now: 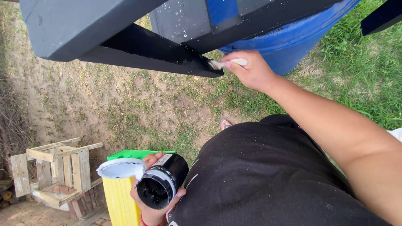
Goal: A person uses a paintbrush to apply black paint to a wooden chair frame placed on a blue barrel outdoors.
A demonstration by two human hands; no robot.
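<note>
My right hand (251,71) grips a pale-handled paintbrush (228,63), its bristles touching the end of a black-painted wooden beam (146,50). My left hand (153,207) is wrapped around an open can of black paint (161,182), held low by my waist. The can's white lid (120,168) sits pinched against the can's rim on its left side. A grey wooden board (75,25) lies above the black beam.
A blue plastic barrel (293,37) stands behind the beams. A yellow and green box (121,196) is below the can. A small raw-wood frame (54,171) sits at lower left on bricks. Bare dirt lies left, grass right.
</note>
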